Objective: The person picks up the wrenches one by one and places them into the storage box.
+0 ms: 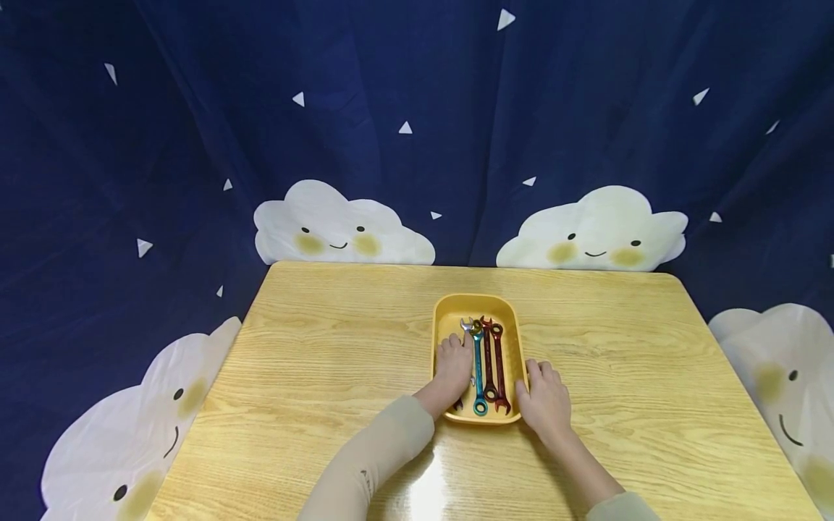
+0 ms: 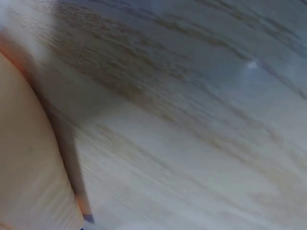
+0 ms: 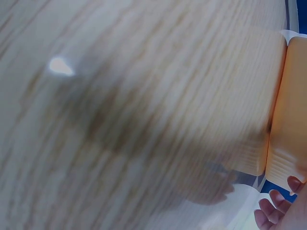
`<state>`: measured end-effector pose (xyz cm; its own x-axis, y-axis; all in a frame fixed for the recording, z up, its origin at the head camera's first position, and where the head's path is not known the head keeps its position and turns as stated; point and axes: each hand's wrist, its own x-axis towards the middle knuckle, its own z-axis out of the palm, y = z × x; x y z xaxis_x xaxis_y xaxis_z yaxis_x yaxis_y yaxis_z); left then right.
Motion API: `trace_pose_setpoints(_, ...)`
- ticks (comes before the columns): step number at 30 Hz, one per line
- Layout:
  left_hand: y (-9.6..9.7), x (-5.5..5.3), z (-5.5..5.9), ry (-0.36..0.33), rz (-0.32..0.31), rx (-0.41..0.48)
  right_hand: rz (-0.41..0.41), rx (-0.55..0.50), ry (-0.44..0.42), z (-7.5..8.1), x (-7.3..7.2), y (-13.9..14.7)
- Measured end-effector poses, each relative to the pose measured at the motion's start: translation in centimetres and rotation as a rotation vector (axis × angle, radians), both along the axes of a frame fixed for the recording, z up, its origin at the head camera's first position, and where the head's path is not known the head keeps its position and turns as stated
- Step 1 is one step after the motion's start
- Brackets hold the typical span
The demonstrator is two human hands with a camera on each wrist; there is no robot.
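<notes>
A yellow tray (image 1: pixel 445 307) on the table holds several double-ended combination wrenches laid lengthwise. My left hand (image 1: pixel 454 365) reaches over its left side, fingers bent down inside, covering most of a silver wrench (image 1: pixel 466 325) whose open end shows past the fingertips; whether it grips that wrench I cannot tell. Just right of this hand lie a teal wrench (image 1: pixel 478 369), a dark red wrench (image 1: pixel 488 362) and a red wrench (image 1: pixel 499 362). My right hand (image 1: pixel 546 398) is at the tray's right side, thumb by the rim, fingers loosely bent outside; the right wrist view shows its fingers near the tray wall (image 3: pixel 290 115).
The wooden table (image 1: pixel 326 340) extends to both sides of the tray. Behind it hangs a dark blue curtain (image 1: pixel 443 87) with white clouds and triangles. In the left wrist view, the tray's ribbed wall (image 2: pixel 29 153) stands at the left edge, beside blurred tabletop (image 2: pixel 182 134).
</notes>
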<state>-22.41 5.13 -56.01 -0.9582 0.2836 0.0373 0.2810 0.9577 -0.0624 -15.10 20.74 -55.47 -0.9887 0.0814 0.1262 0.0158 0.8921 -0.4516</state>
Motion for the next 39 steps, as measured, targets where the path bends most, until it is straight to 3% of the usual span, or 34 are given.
trace_pose_setpoints(23,0.06,-0.14,-0.60,-0.126,0.010,0.047,-0.011,-0.005,-0.034,-0.08,-0.04,-0.05)
trace_pose_setpoints(39,-0.06,-0.08,-0.35,-0.149,0.012,0.076,-0.014,-0.002,-0.018,-0.02,0.01,-0.10)
